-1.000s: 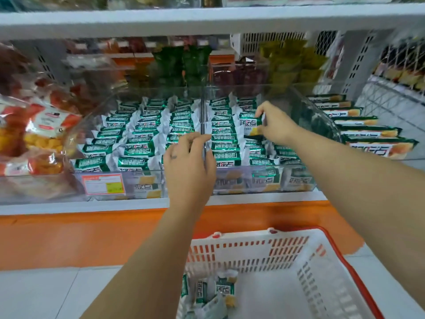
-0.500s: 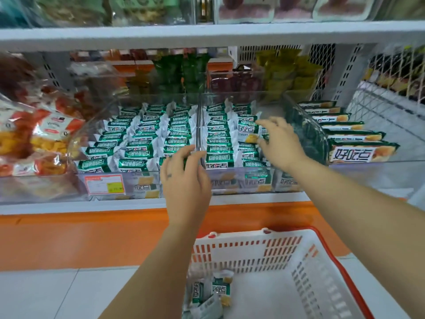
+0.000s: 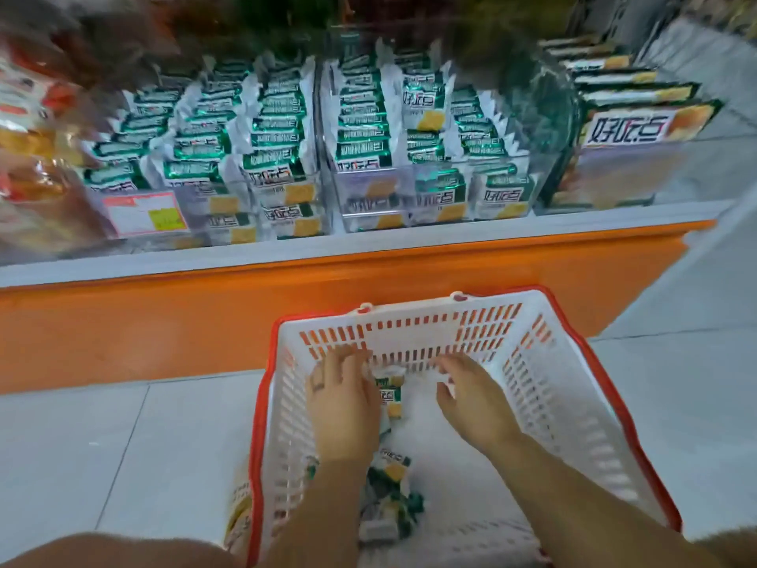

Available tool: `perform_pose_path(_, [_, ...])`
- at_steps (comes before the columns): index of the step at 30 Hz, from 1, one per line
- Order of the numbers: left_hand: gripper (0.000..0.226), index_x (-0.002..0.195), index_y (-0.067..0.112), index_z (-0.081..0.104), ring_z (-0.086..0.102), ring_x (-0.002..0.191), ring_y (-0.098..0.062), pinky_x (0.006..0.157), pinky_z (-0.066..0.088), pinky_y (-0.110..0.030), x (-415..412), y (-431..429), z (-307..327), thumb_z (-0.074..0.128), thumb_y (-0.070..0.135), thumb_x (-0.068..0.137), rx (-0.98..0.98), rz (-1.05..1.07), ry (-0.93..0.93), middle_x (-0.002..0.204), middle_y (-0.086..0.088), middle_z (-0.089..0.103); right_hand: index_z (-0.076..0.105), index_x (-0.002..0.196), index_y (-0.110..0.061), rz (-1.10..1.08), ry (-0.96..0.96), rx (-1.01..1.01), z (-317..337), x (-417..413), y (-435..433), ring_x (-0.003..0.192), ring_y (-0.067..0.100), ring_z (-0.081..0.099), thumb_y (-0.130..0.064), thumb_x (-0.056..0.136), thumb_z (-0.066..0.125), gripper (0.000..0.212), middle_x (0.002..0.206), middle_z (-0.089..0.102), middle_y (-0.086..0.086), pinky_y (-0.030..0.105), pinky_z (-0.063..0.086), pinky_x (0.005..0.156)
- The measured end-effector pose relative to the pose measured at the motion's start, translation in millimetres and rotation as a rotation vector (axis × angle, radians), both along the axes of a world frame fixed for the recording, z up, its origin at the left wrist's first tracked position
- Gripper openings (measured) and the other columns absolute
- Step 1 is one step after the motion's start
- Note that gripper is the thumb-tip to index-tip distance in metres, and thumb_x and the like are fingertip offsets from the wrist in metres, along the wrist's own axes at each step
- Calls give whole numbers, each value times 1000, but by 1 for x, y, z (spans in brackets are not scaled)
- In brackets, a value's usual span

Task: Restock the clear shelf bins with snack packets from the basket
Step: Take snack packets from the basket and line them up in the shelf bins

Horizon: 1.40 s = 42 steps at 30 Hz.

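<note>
The white basket with a red rim (image 3: 606, 407) sits on the floor below the shelf. Both my hands are down inside it. My left hand (image 3: 344, 403) lies palm down with its fingers stretched forward, touching a green-and-white snack packet (image 3: 390, 397) that stands beside it. A few more packets (image 3: 393, 485) lie under my left wrist. My right hand (image 3: 471, 403) hovers over the basket floor, fingers loosely bent and holding nothing. On the shelf above, the left clear bin (image 3: 229, 211) and the right clear bin (image 3: 504, 166) are packed with rows of the same packets.
Larger boxes of the same brand (image 3: 639, 120) stand to the right of the bins. Red and orange snack bags (image 3: 32, 157) fill the bin at the left. An orange shelf base (image 3: 164, 321) runs under the bins. A price label (image 3: 143, 213) sticks to the left bin.
Both hands left the shelf bins and dropped into the basket. The view tilted downward, so the basket now fills the lower half.
</note>
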<state>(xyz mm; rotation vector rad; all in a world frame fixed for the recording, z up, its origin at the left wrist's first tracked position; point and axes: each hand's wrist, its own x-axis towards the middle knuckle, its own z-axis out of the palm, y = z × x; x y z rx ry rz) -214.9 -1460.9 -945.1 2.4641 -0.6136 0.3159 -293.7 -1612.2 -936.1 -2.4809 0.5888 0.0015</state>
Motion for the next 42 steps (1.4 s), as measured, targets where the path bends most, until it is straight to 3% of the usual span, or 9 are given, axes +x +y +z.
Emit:
perform_pose_path(5, [42,133,20,45,44,122,-27,99,41,-38,-4,-3,-51,48,16,91,310,-11,524,138,-3,39,47,131,-21,11,349,261,-60,8,10,101,17,55,-22,93,54,39,125,56,5,26,44,86])
perform_pose_path(11, [38,126,17,52,57,106,-26,92,48,-40,-6,-9,-93,51,19,89,511,-21,1058,126,-7,51,33,139,-14,-56,693,570,-108,27,36,121,26,48,-25,92,58,54,140,42,14,32,43,94])
perform_pose_path(14, [34,126,23,51,56,109,-24,96,45,-42,-11,-10,-101,42,20,93,590,25,1036,127,-5,50,33,135,-15,-191,755,768,-122,26,44,99,30,58,-19,87,63,56,128,52,20,43,52,90])
perform_pose_path(19, [36,125,19,52,58,105,-23,86,50,-34,-4,-9,-95,49,16,89,440,89,1104,119,-5,59,40,129,-17,-315,657,908,-115,27,36,92,27,59,-15,80,70,57,115,60,20,34,50,71])
perform_pose_path(25, [29,122,16,53,59,89,-16,67,44,-14,9,-13,-35,56,17,94,-6,91,1166,104,-1,61,52,111,-23,-304,308,775,-49,44,13,105,22,52,0,79,67,42,123,50,10,43,52,91])
perform_pose_path(31, [43,133,19,48,59,85,-16,67,48,-23,26,-23,52,60,23,92,-245,43,1015,120,-7,58,60,91,-31,-126,89,663,47,49,-2,103,17,53,-9,80,71,27,123,54,3,29,42,83])
perform_pose_path(35, [49,136,24,46,60,106,-26,85,51,-35,29,-31,112,62,29,90,-335,-75,863,134,-9,53,58,88,-38,-18,-4,611,118,43,-11,57,12,54,-16,81,74,27,101,57,8,27,45,61])
perform_pose_path(39, [46,136,29,45,59,83,-16,65,51,-31,29,-39,165,60,32,92,-359,-195,706,125,0,52,62,91,-36,44,-86,548,172,38,-27,57,20,54,-14,81,73,27,78,61,19,37,44,62])
perform_pose_path(42, [44,135,31,45,59,94,-19,66,48,-28,32,-43,201,58,33,93,-364,-234,569,117,5,49,64,93,-34,62,-189,520,203,38,-38,57,22,52,-13,85,69,23,75,59,19,37,44,61])
